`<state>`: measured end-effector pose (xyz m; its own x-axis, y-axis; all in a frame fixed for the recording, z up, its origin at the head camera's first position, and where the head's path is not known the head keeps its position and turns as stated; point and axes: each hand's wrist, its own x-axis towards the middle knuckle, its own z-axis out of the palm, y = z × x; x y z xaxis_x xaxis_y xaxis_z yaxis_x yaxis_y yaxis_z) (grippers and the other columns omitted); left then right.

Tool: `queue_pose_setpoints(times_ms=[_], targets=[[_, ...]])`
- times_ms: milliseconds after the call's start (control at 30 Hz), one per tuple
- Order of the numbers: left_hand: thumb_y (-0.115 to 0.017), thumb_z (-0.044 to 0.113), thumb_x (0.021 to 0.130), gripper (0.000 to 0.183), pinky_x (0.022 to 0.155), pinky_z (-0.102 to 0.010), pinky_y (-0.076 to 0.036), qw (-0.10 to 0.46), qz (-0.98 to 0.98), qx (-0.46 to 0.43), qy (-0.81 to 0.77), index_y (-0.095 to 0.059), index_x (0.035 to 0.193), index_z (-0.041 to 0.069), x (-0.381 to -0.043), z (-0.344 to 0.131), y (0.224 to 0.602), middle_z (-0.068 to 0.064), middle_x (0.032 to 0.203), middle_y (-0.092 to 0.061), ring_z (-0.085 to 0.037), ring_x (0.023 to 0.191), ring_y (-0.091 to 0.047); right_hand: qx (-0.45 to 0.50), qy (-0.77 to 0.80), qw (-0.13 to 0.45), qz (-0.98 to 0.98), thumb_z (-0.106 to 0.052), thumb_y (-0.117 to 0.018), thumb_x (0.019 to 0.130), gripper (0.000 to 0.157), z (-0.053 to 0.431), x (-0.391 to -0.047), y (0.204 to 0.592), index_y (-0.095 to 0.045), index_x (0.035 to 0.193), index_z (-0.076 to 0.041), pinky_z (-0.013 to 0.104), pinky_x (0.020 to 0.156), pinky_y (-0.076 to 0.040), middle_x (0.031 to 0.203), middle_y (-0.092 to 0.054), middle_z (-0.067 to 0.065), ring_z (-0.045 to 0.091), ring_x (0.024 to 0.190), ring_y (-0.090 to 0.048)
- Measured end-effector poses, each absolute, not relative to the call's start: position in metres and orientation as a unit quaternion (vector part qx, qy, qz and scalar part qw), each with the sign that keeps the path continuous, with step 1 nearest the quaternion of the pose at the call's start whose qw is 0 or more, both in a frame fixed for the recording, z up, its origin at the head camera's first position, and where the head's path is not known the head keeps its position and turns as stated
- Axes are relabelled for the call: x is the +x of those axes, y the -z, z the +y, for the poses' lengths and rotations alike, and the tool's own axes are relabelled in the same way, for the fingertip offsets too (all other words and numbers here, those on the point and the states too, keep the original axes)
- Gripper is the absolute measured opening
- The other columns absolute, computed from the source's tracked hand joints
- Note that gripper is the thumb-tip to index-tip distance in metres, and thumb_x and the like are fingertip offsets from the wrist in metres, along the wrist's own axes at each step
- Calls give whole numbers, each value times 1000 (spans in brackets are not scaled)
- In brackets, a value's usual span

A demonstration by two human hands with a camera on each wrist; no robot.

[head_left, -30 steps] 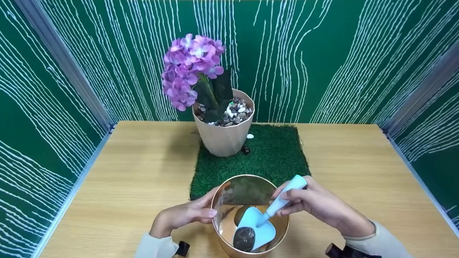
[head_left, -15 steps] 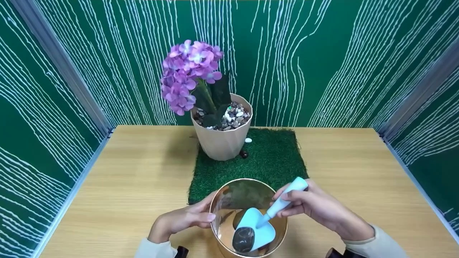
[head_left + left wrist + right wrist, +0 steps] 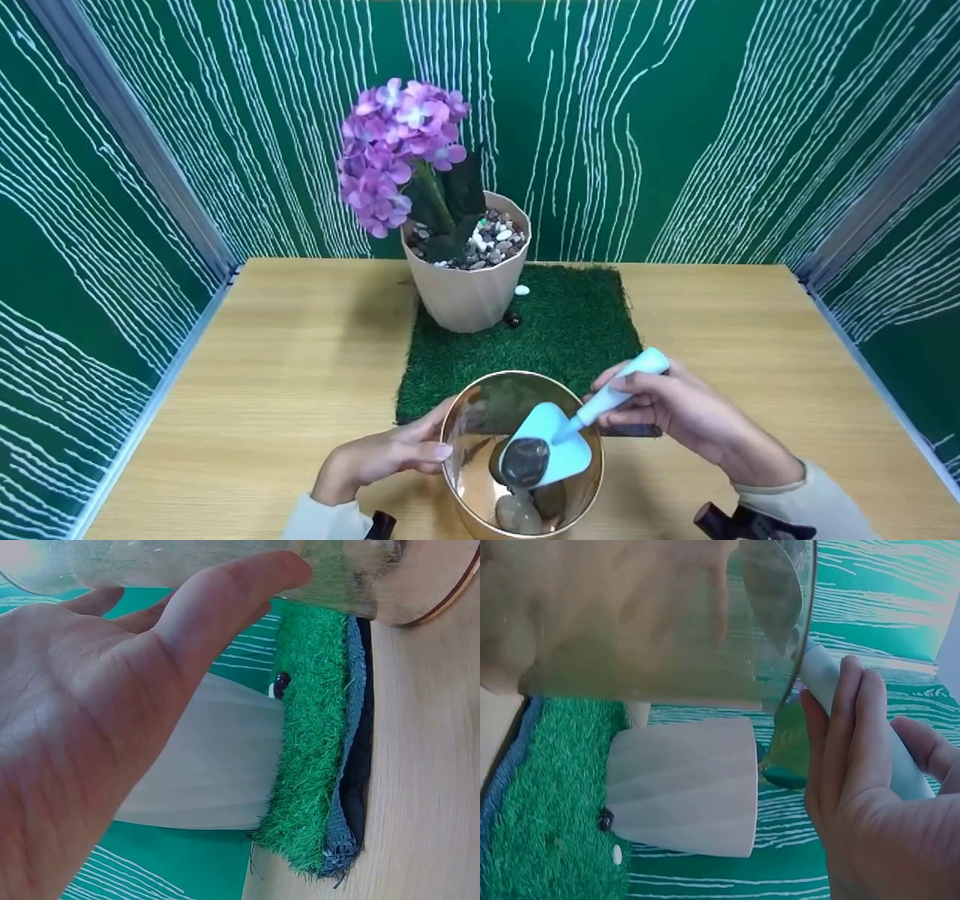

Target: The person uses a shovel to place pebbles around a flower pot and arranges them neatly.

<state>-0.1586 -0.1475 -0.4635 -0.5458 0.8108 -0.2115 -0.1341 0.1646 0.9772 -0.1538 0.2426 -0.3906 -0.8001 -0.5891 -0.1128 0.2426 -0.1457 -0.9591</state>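
Note:
My left hand [image 3: 390,454] holds the side of a clear amber glass jar [image 3: 466,450], thumb near the rim and fingers behind the wall. In the left wrist view the thumb [image 3: 225,596] lies along the glass [image 3: 390,585]. My right hand [image 3: 694,420] grips the handle of a light blue trowel [image 3: 566,454], tilted with its blade inside the jar mouth. On the blade lies a dark, smooth stone [image 3: 525,461]. Several larger stones [image 3: 517,514] sit at the jar's bottom. The right wrist view shows the fingers [image 3: 870,727] wrapped along the trowel handle [image 3: 821,675].
Behind the jar, a beige pot [image 3: 469,300] with purple flowers [image 3: 405,142] and pebbles [image 3: 495,240] stands on a green grass mat [image 3: 555,360]. A white pebble [image 3: 522,290] and a dark one [image 3: 513,319] lie beside it. Green walls enclose the wooden table [image 3: 300,360].
My right hand has lifted the trowel, with the dark stone on it, up and to the right within the jar. Stones under the blade now show. The left hand stays on the jar.

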Motion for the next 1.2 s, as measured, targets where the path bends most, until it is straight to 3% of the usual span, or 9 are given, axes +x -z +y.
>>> queue_pose_setpoints(times_ms=[733, 1033, 1200], targets=[[-52, 47, 106, 93, 116, -57, -45, 397, 645, 271, -594, 5, 171, 14, -158, -145, 463, -25, 177, 1, -49, 158, -22, -148, 782, 207, 568, 0, -37, 111, 41, 273, -181, 377, -78, 114, -3, 27, 92, -61, 113, -81, 12, 20, 98, -81], [-50, 48, 105, 92, 116, -61, -44, 397, 647, 273, -591, 4, 171, 16, -159, -146, 465, -23, 177, -2, -50, 158, -23, -108, 795, 182, 569, -3, -39, 113, 39, 282, -193, 372, -78, 112, -2, 28, 91, -61, 110, -82, 11, 20, 97, -81], [-51, 49, 105, 92, 114, -58, -46, 397, 649, 274, -588, 4, 171, 16, -160, -146, 465, -23, 177, -2, -49, 157, -26, -56, 801, 158, 575, -6, -44, 113, 35, 285, -201, 372, -78, 110, -2, 27, 89, -62, 107, -82, 11, 19, 94, -81]])
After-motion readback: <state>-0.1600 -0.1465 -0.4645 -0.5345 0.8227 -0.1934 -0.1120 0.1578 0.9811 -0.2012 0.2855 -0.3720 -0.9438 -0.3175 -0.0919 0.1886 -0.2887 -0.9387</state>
